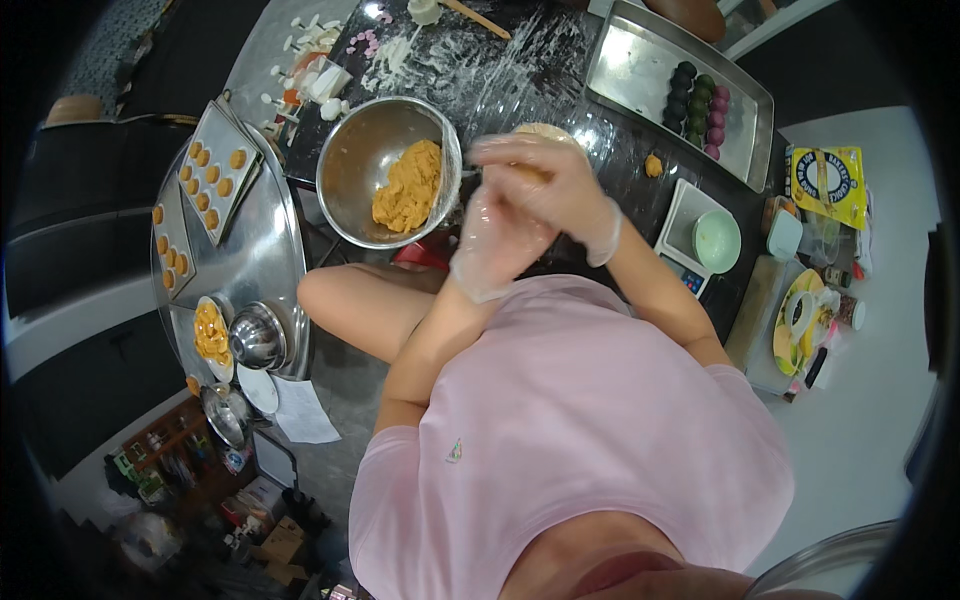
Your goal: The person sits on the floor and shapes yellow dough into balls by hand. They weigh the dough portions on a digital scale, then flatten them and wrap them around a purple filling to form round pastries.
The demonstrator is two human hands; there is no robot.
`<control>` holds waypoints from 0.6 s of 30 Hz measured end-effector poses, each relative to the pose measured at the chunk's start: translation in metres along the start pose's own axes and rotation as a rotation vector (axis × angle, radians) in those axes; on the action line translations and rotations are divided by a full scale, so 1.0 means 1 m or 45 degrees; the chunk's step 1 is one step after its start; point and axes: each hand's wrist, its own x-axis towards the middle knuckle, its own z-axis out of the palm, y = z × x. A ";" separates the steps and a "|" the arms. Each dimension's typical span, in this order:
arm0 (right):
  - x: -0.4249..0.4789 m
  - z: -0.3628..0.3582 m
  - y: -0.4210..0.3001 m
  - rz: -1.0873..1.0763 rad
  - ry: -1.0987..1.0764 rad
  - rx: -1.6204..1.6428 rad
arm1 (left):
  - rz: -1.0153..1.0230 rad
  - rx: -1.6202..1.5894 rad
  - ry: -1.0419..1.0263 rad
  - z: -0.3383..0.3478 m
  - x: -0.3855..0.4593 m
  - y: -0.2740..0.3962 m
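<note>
Both of my hands wear clear plastic gloves and are cupped together above the dark table's near edge. My left hand (506, 229) is underneath, palm up. My right hand (551, 176) lies over it. A bit of orange dough (531, 173) shows between the palms; the rest of it is hidden. Just beyond the hands is a pale round thing (551, 133), partly covered. To the left, a steel mixing bowl (341, 161) holds a large lump of orange dough (409, 187), with plastic wrap (450, 169) along its right side. A small dough piece (653, 166) lies on the table at right.
A digital scale (679, 217) carries a green bowl (716, 241). Behind it, a metal tray (630, 56) holds rows of black, green and pink balls. White flour (397, 64) and a wooden stick (480, 19) lie farther back. At left, a round steel table (259, 225) bears trays of small orange cakes (212, 174).
</note>
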 end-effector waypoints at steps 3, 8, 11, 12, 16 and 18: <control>-0.008 0.000 -0.027 -0.190 0.055 -0.085 | -0.111 -0.513 -0.128 -0.017 -0.009 0.036; 0.016 -0.002 0.008 0.181 0.069 0.210 | -0.021 0.144 0.065 -0.001 -0.009 0.026; 0.001 0.006 -0.020 -0.250 0.028 -0.072 | -0.083 -0.526 -0.257 -0.029 -0.003 0.041; 0.003 0.015 -0.029 -0.353 -0.144 -0.228 | 0.012 -0.241 -0.262 -0.026 0.004 0.025; 0.025 0.004 -0.001 0.086 -0.031 -0.029 | -0.124 -0.441 -0.029 -0.024 0.004 0.023; 0.014 0.004 -0.012 -0.101 -0.040 -0.116 | -0.293 -0.863 -0.057 -0.045 -0.001 0.047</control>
